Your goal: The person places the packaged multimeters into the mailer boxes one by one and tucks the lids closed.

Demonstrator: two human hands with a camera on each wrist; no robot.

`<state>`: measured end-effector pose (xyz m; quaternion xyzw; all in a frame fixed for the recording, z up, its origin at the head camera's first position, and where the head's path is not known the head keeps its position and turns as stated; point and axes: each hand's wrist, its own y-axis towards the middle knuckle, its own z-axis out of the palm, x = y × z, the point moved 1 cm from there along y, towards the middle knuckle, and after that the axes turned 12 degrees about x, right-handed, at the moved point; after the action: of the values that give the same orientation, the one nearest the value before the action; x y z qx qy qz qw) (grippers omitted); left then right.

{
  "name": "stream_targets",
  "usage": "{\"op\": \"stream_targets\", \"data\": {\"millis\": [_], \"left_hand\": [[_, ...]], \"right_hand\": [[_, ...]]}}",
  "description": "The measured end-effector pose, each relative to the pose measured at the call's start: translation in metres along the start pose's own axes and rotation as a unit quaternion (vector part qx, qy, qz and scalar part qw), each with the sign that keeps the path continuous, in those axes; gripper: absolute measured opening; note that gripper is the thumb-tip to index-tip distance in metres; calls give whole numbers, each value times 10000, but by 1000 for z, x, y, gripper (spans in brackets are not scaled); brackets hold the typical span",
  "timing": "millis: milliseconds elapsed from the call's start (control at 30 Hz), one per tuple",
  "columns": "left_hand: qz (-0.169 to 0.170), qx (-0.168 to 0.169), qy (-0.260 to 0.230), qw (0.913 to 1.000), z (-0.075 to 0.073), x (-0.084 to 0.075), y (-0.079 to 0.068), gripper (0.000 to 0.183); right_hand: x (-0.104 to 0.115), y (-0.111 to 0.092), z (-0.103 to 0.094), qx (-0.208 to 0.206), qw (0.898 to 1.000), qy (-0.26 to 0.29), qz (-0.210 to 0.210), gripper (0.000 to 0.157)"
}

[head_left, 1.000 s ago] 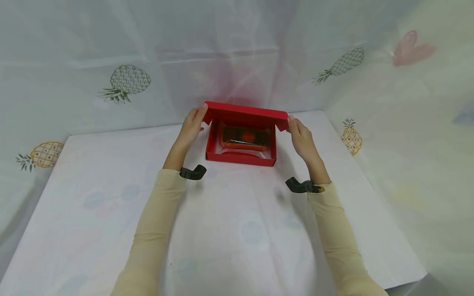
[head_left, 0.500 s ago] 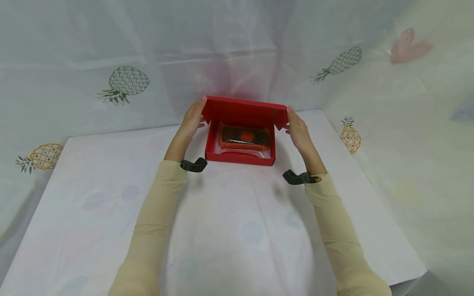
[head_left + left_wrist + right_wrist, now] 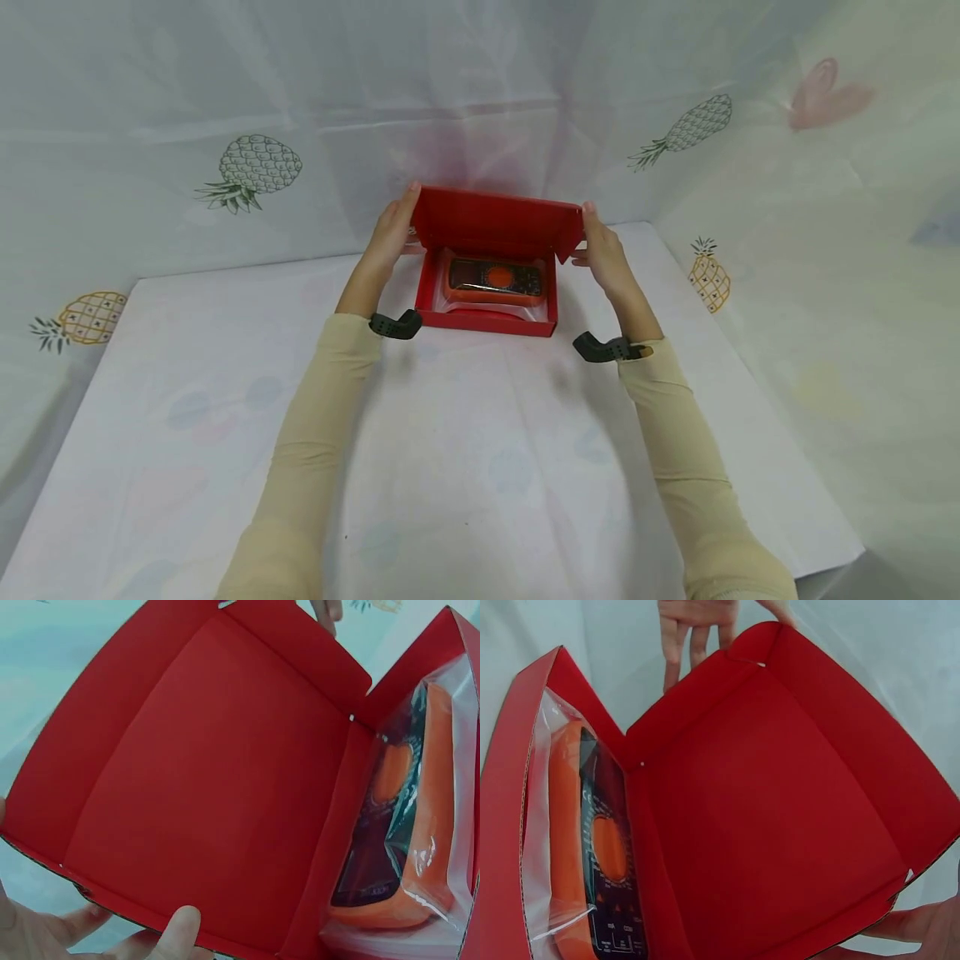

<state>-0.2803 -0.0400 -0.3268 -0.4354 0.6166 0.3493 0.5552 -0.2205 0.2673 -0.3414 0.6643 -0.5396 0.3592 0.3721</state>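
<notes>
A red cardboard box [image 3: 487, 321] lies on the table with its hinged lid [image 3: 498, 221] raised. In it sits an orange and black multimeter [image 3: 491, 283] in clear plastic wrap, its round orange dial [image 3: 610, 847] facing up. My left hand [image 3: 386, 237] is at the left end of the lid, index fingertip at the outer corner. In the left wrist view, one finger [image 3: 180, 930] overlaps the lid's inner side flap while others pass behind it. My right hand [image 3: 609, 257] touches the opposite end, its index finger lying along the side edge, the rest extended loosely below.
A white cloth [image 3: 465, 467] with faint prints covers the table. Directly behind the box, a pineapple-patterned sheet [image 3: 352, 150] hangs as a backdrop. Each wrist wears a black strap with a camera mount, such as the left mount [image 3: 396, 325].
The lid has swung further up and back, exposing more of its inside. Both hands have moved upward and away with it. The box base and multimeter have stayed in place.
</notes>
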Motion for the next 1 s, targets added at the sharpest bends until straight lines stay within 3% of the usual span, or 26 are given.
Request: {"op": "stream_targets", "data": {"millis": [267, 533, 1000], "left_hand": [[-18, -34, -123, 9999, 2, -2, 2, 70], [-1, -171, 133, 9998, 3, -2, 3, 70], [-591, -155, -88, 9981, 5, -15, 13, 85]], "right_hand": [[1, 0, 1, -113, 9999, 30, 79, 74], [2, 0, 3, -145, 9997, 201, 73, 74], [12, 15, -2, -143, 9982, 164, 551, 77]]}}
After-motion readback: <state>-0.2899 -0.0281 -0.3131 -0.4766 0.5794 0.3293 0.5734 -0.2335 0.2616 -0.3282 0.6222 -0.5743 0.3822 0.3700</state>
